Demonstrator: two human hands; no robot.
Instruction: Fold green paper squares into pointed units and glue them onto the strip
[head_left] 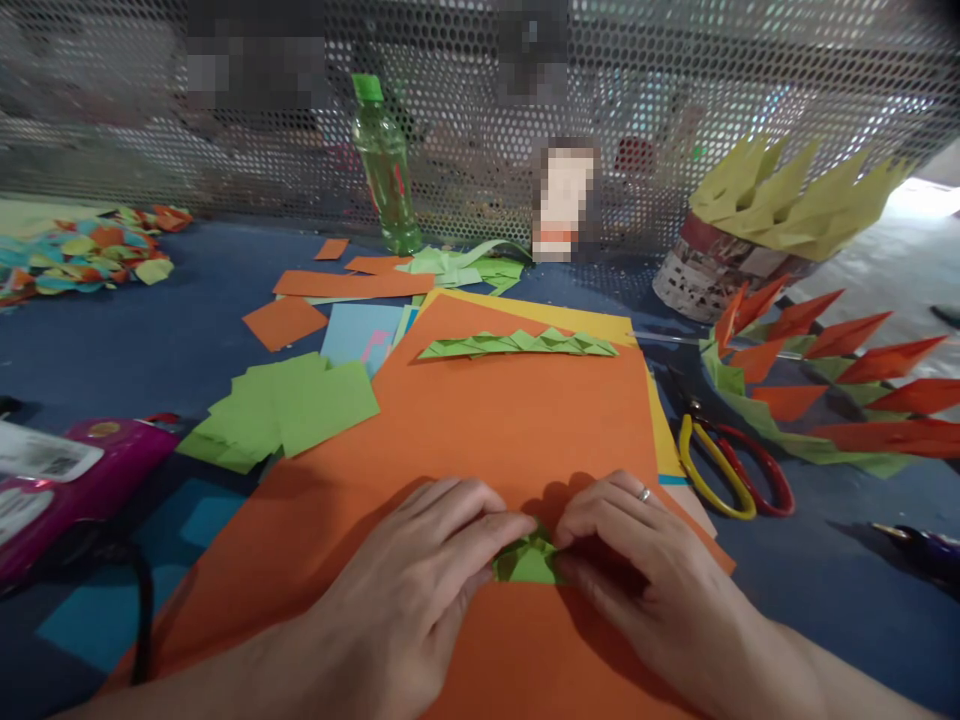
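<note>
Dark blue tabletop spreads across the frame, with an orange sheet lying over its lower middle. At the lower center sits a small green folded paper, flat on that sheet. The left hand pinches its left end between thumb and fingers, and the right hand, with a ring on one finger, closes on its right end. Gripping from both sides probably keeps the folds pressed and the piece from sliding; the orange sheet likely serves as a smooth work mat. Fingers cover both ends, so only the middle folds show.

At the lower left, a black cord hangs close to the left forearm, leading from a magenta device; it could snag a sleeve or wrist. A pen lies at the right edge, and scissors rest just beside the sheets, handles toward the person, seemingly for easy reach. Green squares are fanned out at center left, while a folded green strip lies across the sheet's far part. Beyond, a spiky orange-and-green ring and a yellow paper crown crowd the right, and a green-capped bottle stands before the perforated screen.
</note>
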